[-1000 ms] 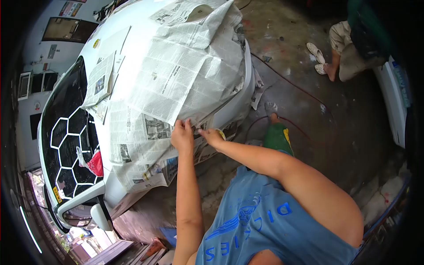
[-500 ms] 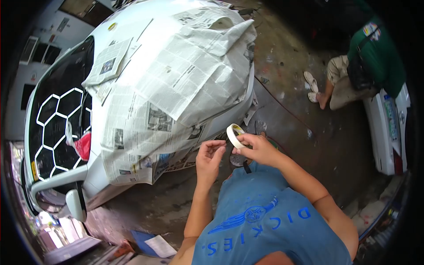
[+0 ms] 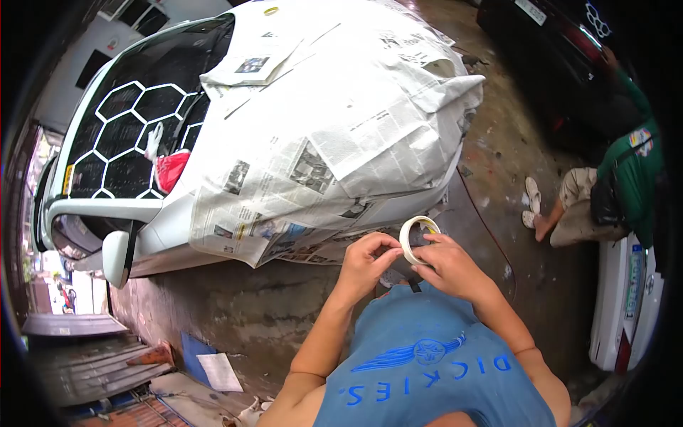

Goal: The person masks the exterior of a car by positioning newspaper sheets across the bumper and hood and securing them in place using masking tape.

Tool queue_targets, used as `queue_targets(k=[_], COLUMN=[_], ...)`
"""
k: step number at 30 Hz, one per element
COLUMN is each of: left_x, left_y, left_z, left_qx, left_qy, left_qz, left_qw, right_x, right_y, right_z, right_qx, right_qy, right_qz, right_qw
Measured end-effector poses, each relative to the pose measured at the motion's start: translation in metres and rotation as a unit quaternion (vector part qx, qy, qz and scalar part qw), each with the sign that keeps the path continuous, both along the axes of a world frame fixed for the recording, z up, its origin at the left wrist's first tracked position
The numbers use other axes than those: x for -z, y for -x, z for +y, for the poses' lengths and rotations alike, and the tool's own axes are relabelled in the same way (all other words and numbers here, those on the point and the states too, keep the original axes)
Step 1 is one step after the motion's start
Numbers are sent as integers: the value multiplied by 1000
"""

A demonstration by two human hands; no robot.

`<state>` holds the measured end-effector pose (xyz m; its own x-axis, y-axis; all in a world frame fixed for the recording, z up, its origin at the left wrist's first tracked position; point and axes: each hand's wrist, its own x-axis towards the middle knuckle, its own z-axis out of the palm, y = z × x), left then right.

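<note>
A roll of pale masking tape [image 3: 408, 240] is held up in front of my body, its open ring facing partly towards me. My right hand [image 3: 452, 265] is closed around its right side, fingers reaching into the ring. On the other side, my left hand [image 3: 364, 267] pinches at the roll's edge with thumb and forefinger; a loose tape end cannot be made out there. Just beyond both hands is a white car whose front is covered with sheets of newspaper [image 3: 284, 181]. The lower newspaper edge hangs near my left hand.
A red cloth [image 3: 171, 171] lies by the windscreen [image 3: 131, 135], which bears white hexagon lines. Another tape roll [image 3: 270, 11] rests on the bonnet. A person in green [image 3: 637, 171] sits at right near another white car [image 3: 615, 306]. A hose [image 3: 487, 220] crosses the floor.
My left fingers have come against the tape roll, which they stood apart from before. The view has shifted, so the car sits further right. The person in green now reaches an arm towards the dark car.
</note>
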<state>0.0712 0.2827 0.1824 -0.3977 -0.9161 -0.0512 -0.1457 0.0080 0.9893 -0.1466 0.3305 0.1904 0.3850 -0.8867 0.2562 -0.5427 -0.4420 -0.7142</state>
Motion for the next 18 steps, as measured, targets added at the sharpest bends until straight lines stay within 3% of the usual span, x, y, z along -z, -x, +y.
queue_targets(k=[4,7,13,18], left_x=[-3,3,-2,-1], left_y=[-3,6,4,-6], left_z=[3,6,4,0], left_qx=[2,-55,-46,24], left_qy=[-46,-14,-18,-3], left_qz=[-44,12,-20,-110], left_qw=[998,998,999,994], right_x=[-7,-12,-16,-15], right_y=[-3,-3,-5,-4], right_z=[-1,-4,-7,-12], right_qx=[-15,-1,-1,-13], right_qy=[-6,14,37,55], right_qz=[40,55,49,47], right_qw=[999,998,998,997])
